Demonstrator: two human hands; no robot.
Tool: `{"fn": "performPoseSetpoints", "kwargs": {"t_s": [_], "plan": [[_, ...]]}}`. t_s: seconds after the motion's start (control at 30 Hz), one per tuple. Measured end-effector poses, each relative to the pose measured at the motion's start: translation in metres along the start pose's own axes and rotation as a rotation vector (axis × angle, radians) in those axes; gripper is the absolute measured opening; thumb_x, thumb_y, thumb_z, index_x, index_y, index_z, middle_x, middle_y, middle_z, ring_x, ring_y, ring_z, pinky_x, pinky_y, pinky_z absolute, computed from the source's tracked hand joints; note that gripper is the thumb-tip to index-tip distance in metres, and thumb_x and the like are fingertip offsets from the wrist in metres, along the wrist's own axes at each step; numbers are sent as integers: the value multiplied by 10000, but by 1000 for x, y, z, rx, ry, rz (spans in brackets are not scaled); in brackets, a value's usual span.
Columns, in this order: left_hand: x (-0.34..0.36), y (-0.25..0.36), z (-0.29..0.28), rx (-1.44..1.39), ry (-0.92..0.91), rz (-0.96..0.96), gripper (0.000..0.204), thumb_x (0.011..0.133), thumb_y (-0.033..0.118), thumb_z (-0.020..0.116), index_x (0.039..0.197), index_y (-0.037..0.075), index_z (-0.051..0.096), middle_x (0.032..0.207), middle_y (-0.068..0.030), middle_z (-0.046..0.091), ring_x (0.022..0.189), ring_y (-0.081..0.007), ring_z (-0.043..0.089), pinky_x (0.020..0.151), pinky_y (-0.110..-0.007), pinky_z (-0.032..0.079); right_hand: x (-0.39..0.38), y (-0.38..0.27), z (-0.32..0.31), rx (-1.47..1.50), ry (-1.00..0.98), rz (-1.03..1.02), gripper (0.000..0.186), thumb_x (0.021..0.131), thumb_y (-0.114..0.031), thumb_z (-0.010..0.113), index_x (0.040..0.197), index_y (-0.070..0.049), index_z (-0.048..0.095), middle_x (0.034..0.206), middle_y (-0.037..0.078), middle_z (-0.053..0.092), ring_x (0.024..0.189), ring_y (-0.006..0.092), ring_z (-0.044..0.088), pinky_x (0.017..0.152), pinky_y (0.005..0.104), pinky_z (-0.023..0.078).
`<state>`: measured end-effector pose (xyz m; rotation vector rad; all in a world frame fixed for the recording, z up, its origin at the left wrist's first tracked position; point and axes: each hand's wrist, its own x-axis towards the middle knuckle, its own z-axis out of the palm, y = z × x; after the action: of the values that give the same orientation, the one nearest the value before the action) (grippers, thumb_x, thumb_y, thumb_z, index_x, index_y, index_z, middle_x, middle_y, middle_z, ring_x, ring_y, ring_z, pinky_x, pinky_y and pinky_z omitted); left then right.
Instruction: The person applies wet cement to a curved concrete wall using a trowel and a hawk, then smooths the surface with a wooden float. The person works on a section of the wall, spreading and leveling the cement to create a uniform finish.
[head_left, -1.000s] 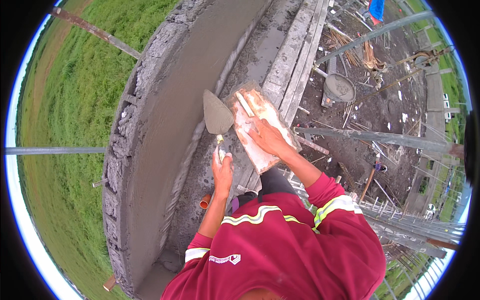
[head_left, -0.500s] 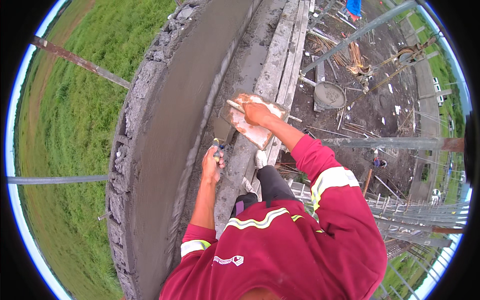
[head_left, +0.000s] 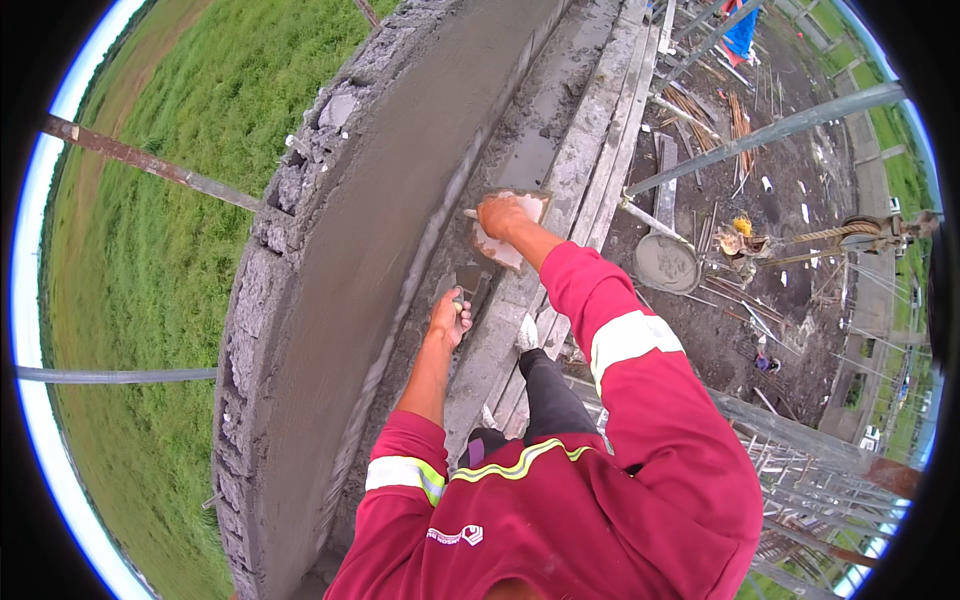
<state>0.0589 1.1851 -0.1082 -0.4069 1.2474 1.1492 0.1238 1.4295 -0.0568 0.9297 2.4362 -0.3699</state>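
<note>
My right hand [head_left: 503, 216] is closed around the handle of a plaster float [head_left: 500, 250], a flat rectangular board smeared pale and reddish-brown. It is over the ledge, right of the wall's foot. Nearer to me, my left hand [head_left: 452, 318] grips a small trowel [head_left: 468, 278] by its handle, the grey blade pointing away from me toward the float. To the left of both hands runs a curving wall [head_left: 360, 210] with smooth wet-looking grey plaster on its near side. Its top edge is rough and broken.
Planks [head_left: 598, 140] run along the right side of the ledge, and my shoe [head_left: 527, 332] is on them. Metal scaffold pipes [head_left: 770, 137] cross at right, with a rope and pulley [head_left: 862, 236]. Far below are a round mortar pan [head_left: 667, 263] and a person [head_left: 766, 362]. Grass [head_left: 130, 280] lies beyond the wall.
The float in my right hand has moved slightly away from me and turned, showing less of its face. My left hand with the trowel has shifted right. The whole view has swung a little.
</note>
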Motion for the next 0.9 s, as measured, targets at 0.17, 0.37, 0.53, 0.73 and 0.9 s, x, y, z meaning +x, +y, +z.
{"fn": "performPoseSetpoints", "kwargs": {"t_s": [0.17, 0.37, 0.53, 0.73, 0.9], "plan": [[30, 18, 44, -233, -67, -28, 241, 936, 315, 665, 1073, 173, 526, 765, -20, 539, 605, -139, 503, 507, -267, 397, 14, 30, 10, 158, 177, -9, 408, 945, -117, 582, 1342, -32, 627, 1296, 180, 697, 1195, 326, 681, 983, 481, 482], [44, 31, 76, -290, -127, 42, 267, 906, 248, 659, 1057, 38, 594, 969, -83, 626, 938, -275, 646, 836, -399, 555, -55, 16, 21, 369, 172, -17, 399, 895, -116, 587, 1274, 10, 604, 1178, 222, 716, 1071, 359, 713, 934, 485, 491], [71, 32, 103, -198, -121, 7, 362, 954, 279, 578, 1207, 27, 633, 1193, -152, 697, 1112, -319, 678, 1017, -494, 541, -106, -6, 44, 397, 260, -53, 310, 907, -70, 554, 1198, 19, 610, 1115, 229, 711, 1061, 382, 706, 971, 504, 483], [97, 29, 98, -102, -182, 32, 445, 1026, 327, 519, 1312, -5, 593, 1229, -187, 688, 1158, -355, 660, 1075, -501, 502, -139, 9, 55, 632, 702, -132, 260, 912, -140, 618, 1112, 7, 697, 1137, 184, 725, 1029, 355, 706, 912, 461, 549], [142, 78, 60, 36, -232, -66, 373, 1029, 255, 515, 1235, -39, 618, 1011, -135, 718, 808, -216, 670, 730, -342, 589, -224, 103, 165, 1387, 778, 524, 296, 1008, -265, 625, 1046, 8, 734, 961, 158, 761, 898, 250, 734, 833, 355, 543]]}}
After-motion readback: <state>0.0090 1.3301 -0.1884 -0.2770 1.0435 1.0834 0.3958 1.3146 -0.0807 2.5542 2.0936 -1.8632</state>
